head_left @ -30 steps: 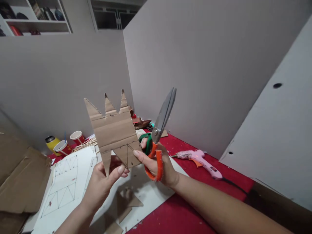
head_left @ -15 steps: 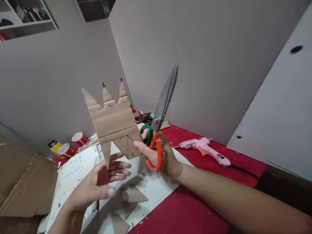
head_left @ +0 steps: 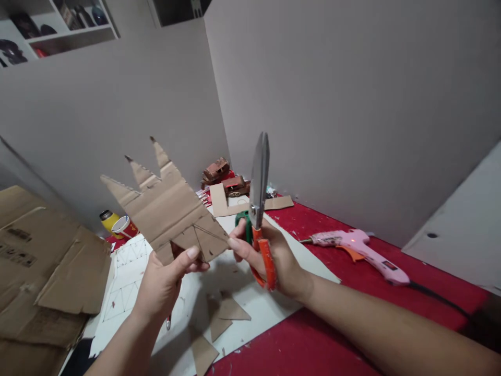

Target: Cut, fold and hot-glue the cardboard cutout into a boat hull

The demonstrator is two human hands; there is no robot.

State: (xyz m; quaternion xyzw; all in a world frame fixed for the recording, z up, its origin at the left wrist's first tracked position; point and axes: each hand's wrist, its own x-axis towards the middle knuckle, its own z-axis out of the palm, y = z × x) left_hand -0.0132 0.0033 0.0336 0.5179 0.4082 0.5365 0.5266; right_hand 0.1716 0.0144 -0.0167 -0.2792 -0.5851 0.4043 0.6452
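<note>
A cardboard piece (head_left: 166, 203) with three pointed spikes along its top is held up, tilted left, above the table. My left hand (head_left: 162, 282) grips its lower edge, thumb in front, beside a triangular notch. Pencil lines mark the cardboard near its lower right corner. My right hand (head_left: 284, 263) is closed around the scissors (head_left: 260, 180), which have one orange and one green handle. Their blades point upward and are together. The right thumb and fingertips are at the cardboard's right corner; whether they still pinch it is hard to tell.
Cut cardboard triangles (head_left: 235, 307) lie on white paper (head_left: 289, 284) over a red tabletop (head_left: 289, 350). To the right rests a pink glue gun (head_left: 352, 245) with a cord. A cardboard box (head_left: 43, 277) stands left. Behind are a paper cup (head_left: 124, 227), a yellow bottle (head_left: 108, 222) and an L-shaped cardboard strip (head_left: 221, 206).
My left hand has risen from below and closed on the cardboard's lower edge. The cardboard has tilted further left. The scissors stand more upright, and the camera view has shifted.
</note>
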